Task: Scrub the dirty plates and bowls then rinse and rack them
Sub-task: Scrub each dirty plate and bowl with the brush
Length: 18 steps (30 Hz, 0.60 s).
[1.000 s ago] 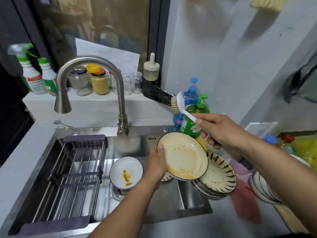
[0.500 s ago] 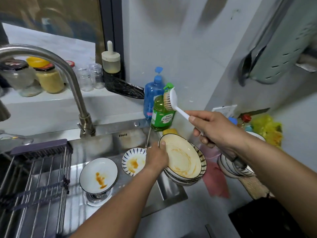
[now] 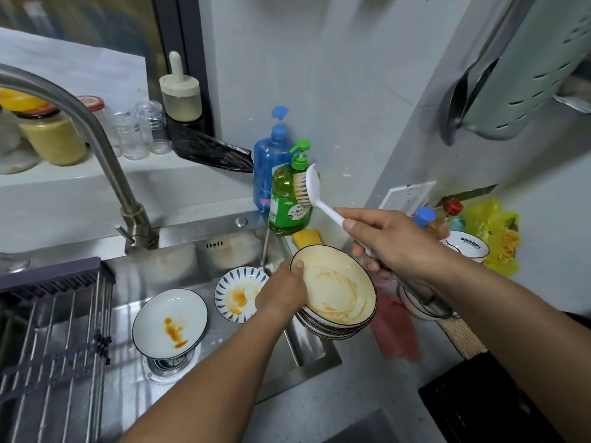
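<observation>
The left hand point(image 3: 283, 294) pinches the near-left rim of the top plate point(image 3: 335, 284) — thumb over the lip, fingers hidden beneath — which rests on the plate stack point(image 3: 332, 327) at the sink's right edge point(image 3: 307, 353). The right hand point(image 3: 390, 247) is wrapped round the brush point(image 3: 308, 188) handle, bristles raised up and away from that grip, clear of the plate. The plate looks like glazed ceramic: stiff, breakable, fairly heavy, and likely slick where the orange sauce smears run. A rim hold with fingers under seems safest. Left of the grip, two stained bowls point(image 3: 169, 321) lie in the basin, the drying rack point(image 3: 51, 330) beyond.
</observation>
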{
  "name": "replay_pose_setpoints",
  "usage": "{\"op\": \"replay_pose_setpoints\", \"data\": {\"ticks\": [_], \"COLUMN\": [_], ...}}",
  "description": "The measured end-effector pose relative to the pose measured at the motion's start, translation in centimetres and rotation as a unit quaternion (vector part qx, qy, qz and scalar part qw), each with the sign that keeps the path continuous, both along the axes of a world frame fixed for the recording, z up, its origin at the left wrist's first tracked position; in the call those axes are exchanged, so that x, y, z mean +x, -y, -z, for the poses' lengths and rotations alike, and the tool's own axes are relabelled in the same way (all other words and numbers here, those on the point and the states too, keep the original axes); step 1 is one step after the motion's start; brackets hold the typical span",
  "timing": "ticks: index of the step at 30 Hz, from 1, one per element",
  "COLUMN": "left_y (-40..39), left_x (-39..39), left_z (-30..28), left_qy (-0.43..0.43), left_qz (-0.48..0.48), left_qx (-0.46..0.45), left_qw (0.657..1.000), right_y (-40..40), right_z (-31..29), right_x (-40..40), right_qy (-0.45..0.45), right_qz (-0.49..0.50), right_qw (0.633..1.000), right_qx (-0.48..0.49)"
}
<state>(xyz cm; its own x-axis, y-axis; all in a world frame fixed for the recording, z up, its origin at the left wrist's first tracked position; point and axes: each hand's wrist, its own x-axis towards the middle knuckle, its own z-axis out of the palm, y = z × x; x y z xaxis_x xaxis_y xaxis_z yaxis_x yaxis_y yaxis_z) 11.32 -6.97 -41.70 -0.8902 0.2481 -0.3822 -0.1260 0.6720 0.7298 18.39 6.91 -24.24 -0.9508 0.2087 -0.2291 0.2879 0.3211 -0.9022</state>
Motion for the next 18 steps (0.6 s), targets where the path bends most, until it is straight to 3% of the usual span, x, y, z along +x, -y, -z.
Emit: {"op": "replay_pose_setpoints", "data": {"ticks": [11, 18], "left_y": [-0.6, -0.9], "left_x": [-0.2, -0.2], "left_z": [-0.6, -0.6], "left_qy": [-0.103, -0.098], "left_qz": [0.025, 0.044], "left_qx": [-0.113, -0.13], "left_qw": [0.988, 0.986], "right_y": [0.7, 1.7], "right_z": [1.5, 2.5], "right_x": [-1.6, -2.9], "right_qy": [0.006, 0.006], "right_qz": [-0.023, -0.042], "right_qw": [1.0, 0.999], "right_qx": [-0.013, -0.022]}}
